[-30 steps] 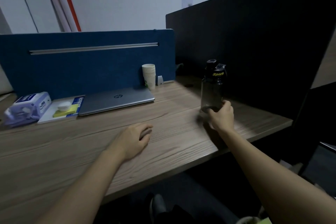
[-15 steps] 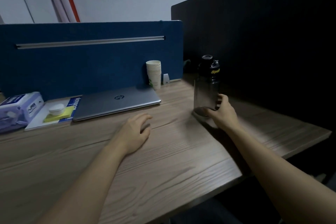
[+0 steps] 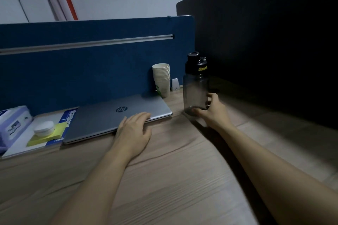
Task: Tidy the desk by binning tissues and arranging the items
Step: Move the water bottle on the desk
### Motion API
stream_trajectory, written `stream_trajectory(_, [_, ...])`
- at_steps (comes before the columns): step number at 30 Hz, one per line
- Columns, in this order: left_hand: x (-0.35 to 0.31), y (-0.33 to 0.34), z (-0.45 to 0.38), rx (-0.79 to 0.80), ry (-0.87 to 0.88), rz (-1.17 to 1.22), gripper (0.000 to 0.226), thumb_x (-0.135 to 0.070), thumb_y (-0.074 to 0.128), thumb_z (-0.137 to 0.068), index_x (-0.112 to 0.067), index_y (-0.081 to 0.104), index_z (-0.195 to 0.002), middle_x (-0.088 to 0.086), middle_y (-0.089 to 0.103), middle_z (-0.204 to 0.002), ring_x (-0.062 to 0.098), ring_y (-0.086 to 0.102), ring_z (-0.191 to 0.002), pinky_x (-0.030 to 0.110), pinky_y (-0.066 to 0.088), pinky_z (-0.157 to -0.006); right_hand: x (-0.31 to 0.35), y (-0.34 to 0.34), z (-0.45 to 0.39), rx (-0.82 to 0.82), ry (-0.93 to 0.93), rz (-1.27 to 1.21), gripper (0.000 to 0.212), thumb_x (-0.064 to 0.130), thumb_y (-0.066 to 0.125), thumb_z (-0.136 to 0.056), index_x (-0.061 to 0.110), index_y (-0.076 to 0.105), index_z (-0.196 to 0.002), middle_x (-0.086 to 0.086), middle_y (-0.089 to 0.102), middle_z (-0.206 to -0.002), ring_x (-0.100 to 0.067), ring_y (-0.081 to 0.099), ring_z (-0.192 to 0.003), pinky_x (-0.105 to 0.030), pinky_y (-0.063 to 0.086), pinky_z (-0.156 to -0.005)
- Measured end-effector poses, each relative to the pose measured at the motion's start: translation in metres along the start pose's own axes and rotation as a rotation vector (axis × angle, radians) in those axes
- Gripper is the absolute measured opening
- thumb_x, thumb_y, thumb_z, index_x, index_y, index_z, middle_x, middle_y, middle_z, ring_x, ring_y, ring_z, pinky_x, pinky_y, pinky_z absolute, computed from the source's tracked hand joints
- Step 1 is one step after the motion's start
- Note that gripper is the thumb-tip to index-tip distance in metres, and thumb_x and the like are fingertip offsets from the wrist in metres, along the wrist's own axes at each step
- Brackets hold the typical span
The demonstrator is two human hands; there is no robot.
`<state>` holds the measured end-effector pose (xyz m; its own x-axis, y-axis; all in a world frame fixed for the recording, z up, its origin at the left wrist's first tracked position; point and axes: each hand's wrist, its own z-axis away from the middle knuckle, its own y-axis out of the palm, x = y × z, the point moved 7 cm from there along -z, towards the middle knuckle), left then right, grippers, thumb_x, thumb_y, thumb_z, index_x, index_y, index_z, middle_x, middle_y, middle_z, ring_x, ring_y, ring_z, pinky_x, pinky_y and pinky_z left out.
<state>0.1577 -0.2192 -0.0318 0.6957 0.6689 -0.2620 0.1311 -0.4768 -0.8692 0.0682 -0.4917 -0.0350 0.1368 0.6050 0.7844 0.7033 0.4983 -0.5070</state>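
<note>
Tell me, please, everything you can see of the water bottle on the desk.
The water bottle is a smoky, see-through plastic one with a black cap and yellow lettering on its collar. It looks empty and stands upright at the far right of the wooden desk, just right of the stack of paper cups and beyond the laptop's corner. The right hand grips its base, thumb across the front; whether it rests on the desk is unclear.

An office cubicle, wood-grain counter [image 3: 164, 179] fenced by a blue fabric partition [image 3: 82, 64] at 12 o'clock and a dark divider [image 3: 265, 51] at 2 o'clock, closed grey laptop [image 3: 117, 117], stacked paper cups [image 3: 161, 78], notebook [image 3: 62, 126] with sticky notes [image 3: 47, 136] at 10 o'clock
</note>
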Motion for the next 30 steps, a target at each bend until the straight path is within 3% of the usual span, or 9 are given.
stream_trajectory(6, [0.014, 0.003, -0.026, -0.034, 0.018, -0.037, 0.040, -0.043, 0.051, -0.095, -0.029, 0.055, -0.132, -0.010, 0.057, -0.138, 0.014, 0.051, -0.127, 0.035, 0.037, -0.106, -0.004, 0.030, -0.046, -0.030, 0.009, 0.017, 0.085, 0.052, 0.084, -0.063, 0.023, 0.041, -0.130, -0.002, 0.063, -0.121, -0.013, 0.054, -0.094, -0.029, 0.042, -0.075])
stream_trajectory(12, [0.024, 0.009, -0.046, 0.022, -0.016, -0.087, 0.057, -0.072, 0.035, -0.089, -0.038, 0.052, -0.132, -0.019, 0.053, -0.139, 0.008, 0.047, -0.129, 0.034, 0.038, -0.099, -0.007, 0.053, -0.080, -0.009, 0.013, 0.018, 0.087, 0.056, 0.084, -0.061, 0.025, 0.040, -0.128, 0.001, 0.063, -0.119, -0.012, 0.056, -0.095, -0.030, 0.045, -0.077])
stream_trajectory(23, [0.021, 0.010, -0.049, 0.020, -0.027, -0.132, 0.063, -0.074, 0.026, -0.087, -0.039, 0.049, -0.133, -0.021, 0.052, -0.139, 0.006, 0.045, -0.128, 0.032, 0.036, -0.097, -0.004, 0.077, -0.121, 0.017, 0.027, 0.017, 0.076, 0.040, 0.081, -0.072, 0.019, 0.039, -0.132, -0.008, 0.062, -0.126, -0.024, 0.060, -0.111, -0.037, 0.050, -0.088])
stream_trajectory(30, [0.021, 0.011, -0.050, 0.034, -0.033, -0.142, 0.064, -0.075, 0.025, -0.087, -0.039, 0.048, -0.135, -0.021, 0.049, -0.142, 0.005, 0.044, -0.130, 0.033, 0.036, -0.100, -0.006, 0.086, -0.136, 0.014, 0.031, 0.025, 0.077, 0.041, 0.080, -0.074, 0.019, 0.037, -0.134, -0.009, 0.062, -0.126, -0.025, 0.061, -0.111, -0.044, 0.053, -0.090])
